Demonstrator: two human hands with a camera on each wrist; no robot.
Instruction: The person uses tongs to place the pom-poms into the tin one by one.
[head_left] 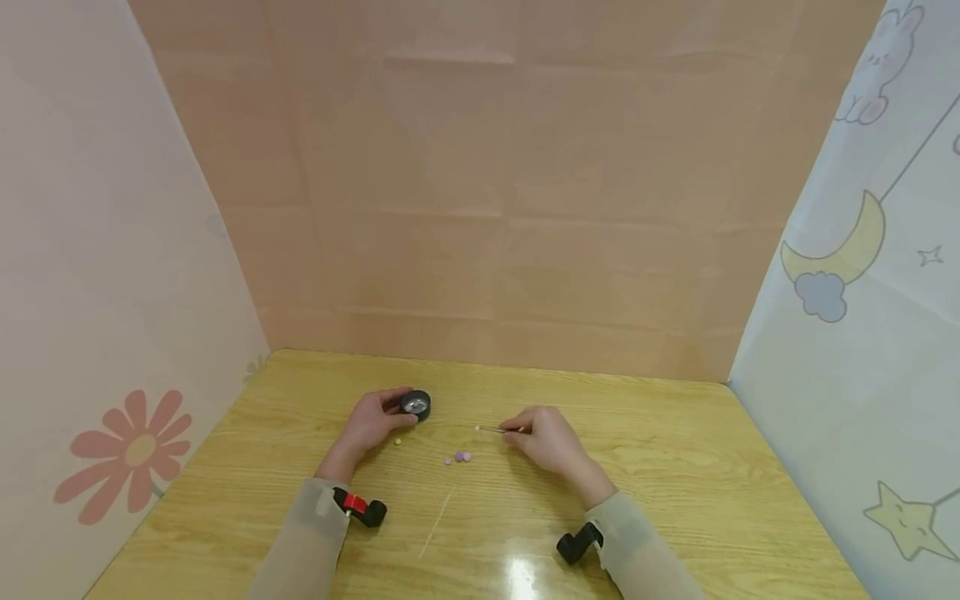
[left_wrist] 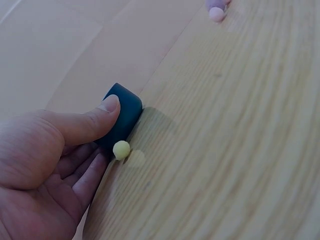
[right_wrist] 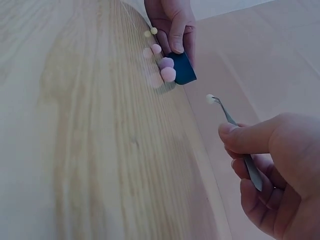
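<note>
Fingers (right_wrist: 250, 139) of the right hand (head_left: 551, 437) pinch tweezers (right_wrist: 253, 175) holding a white ball (right_wrist: 209, 99); the left hand (head_left: 372, 422) grips a dark cup (left_wrist: 130, 115), insides unclear.

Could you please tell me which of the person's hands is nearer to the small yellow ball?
Left: the left hand is close beside the yellow ball, while the right hand is farther away, off to the ball's right.

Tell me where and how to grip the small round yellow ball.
Pinch the yellow ball across its middle, probably from above and the right, with the slim silver tweezers once they release the small white ball: it is round, and the left hand and short dark cylinder crowd its far side.
</note>
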